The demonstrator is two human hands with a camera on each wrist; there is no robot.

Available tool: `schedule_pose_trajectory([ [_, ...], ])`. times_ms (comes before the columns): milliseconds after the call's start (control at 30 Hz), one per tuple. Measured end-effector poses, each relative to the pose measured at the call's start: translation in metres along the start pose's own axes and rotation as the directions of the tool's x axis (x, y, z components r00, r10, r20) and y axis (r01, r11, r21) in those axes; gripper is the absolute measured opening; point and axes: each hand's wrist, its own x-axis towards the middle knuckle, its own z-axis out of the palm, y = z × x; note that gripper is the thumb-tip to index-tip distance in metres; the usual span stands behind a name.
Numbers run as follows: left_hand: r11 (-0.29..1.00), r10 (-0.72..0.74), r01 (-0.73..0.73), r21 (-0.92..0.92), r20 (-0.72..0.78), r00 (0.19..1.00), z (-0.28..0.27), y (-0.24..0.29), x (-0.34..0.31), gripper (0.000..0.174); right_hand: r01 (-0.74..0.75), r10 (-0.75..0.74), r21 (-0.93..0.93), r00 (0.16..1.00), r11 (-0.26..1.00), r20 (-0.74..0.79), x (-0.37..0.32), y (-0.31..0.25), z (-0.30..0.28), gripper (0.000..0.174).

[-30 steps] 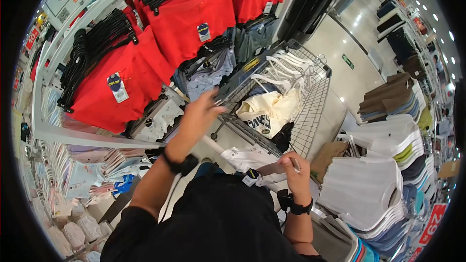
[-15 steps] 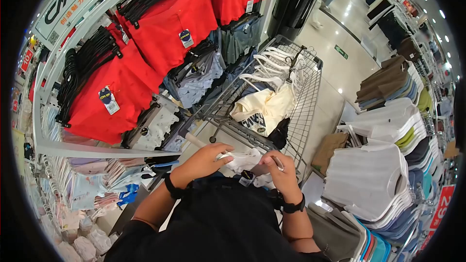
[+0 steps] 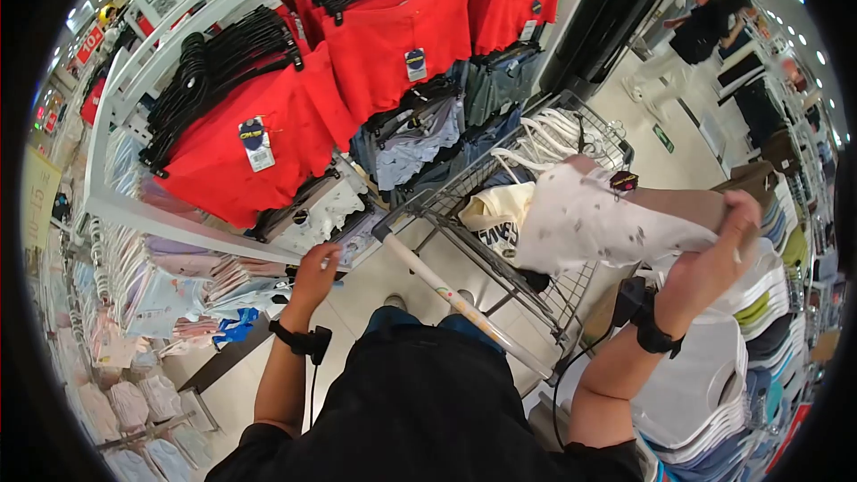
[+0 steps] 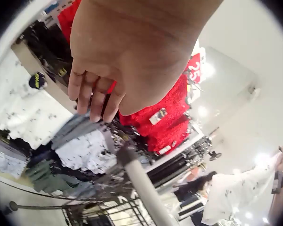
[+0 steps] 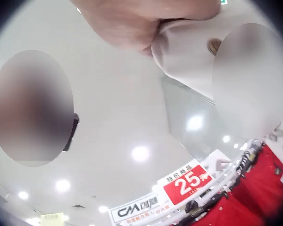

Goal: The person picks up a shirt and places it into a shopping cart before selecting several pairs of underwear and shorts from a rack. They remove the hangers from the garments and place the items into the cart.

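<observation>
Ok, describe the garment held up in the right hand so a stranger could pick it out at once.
Find the wire cart in the aisle. Above its right side the right hand grips a white garment in the air. Unlike the cream lettered shirt in the cart and the plain white folded stacks nearby, it is dotted with small dark specks.

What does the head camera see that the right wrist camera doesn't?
Only the head view shows the wire shopping cart, the left-hand grip held open near the rack, and the stacks of folded shirts. Only the right wrist view shows the ceiling lights and a red 25 sign. Both show the right-hand grip clutching the white spotted garment, and the red garments on hangers.
</observation>
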Motion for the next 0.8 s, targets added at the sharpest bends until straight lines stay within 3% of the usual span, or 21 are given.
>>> schedule_pose_trajectory([
  [33,0.999,-0.041,0.041,0.019,-0.015,0.999,-0.006,-0.016,-0.003,0.017,0.016,-0.009,-0.096,0.998,0.995,0.067,0.0,0.009,0.002,0.025],
  [133,0.986,-0.157,0.159,0.048,-0.052,0.986,-0.021,-0.058,-0.013,0.016,-0.026,0.198,-0.449,0.919,0.893,0.342,-0.024,0.064,0.004,0.027],
  [167,0.98,-0.192,0.195,0.044,-0.057,0.98,-0.025,-0.071,-0.016,0.016,-0.264,0.417,-0.387,0.821,0.883,0.391,-0.04,0.094,-0.002,0.032],
  [233,0.974,-0.223,0.225,0.031,-0.065,0.973,-0.029,-0.09,-0.021,0.016,-0.173,0.395,-0.453,0.796,0.875,0.458,-0.075,0.143,-0.017,0.039],
  [333,0.971,-0.238,0.239,0.021,-0.047,0.97,-0.032,-0.09,-0.02,0.016,-0.371,0.522,-0.381,0.718,0.847,0.46,-0.101,0.139,-0.026,0.033],
  [433,0.973,-0.231,0.231,-0.011,0.001,0.973,-0.027,-0.086,-0.011,0.017,-0.35,0.577,-0.474,0.633,0.808,0.516,-0.11,0.139,-0.043,0.031],
  [533,0.989,-0.15,0.149,0.005,0.031,0.988,-0.013,-0.08,0.007,0.018,-0.379,0.659,-0.559,0.588,0.737,0.47,-0.12,0.159,-0.07,0.03],
  [567,0.991,-0.13,0.131,-0.01,0.051,0.99,-0.008,-0.08,0.013,0.018,-0.307,0.645,-0.616,0.616,0.725,0.452,-0.129,0.177,-0.087,0.04],
  [600,0.993,-0.111,0.113,-0.025,0.07,0.991,-0.003,-0.081,0.019,0.019,-0.133,0.598,-0.726,0.674,0.675,0.433,-0.143,0.199,-0.111,0.044],
  [667,0.993,-0.1,0.106,-0.047,0.111,0.989,0.003,-0.078,0.03,0.02,0.203,0.485,-0.865,0.759,0.459,0.435,-0.182,0.235,-0.161,0.054],
  [733,0.99,-0.116,0.126,-0.056,0.157,0.981,0.006,-0.072,0.04,0.021,0.157,0.686,-0.953,0.664,0.26,0.296,-0.219,0.23,-0.195,0.061],
  [800,0.99,-0.108,0.123,-0.071,0.185,0.977,0.013,-0.076,0.051,0.021,-0.173,0.85,-0.953,0.511,0.248,0.129,-0.242,0.236,-0.227,0.058],
])
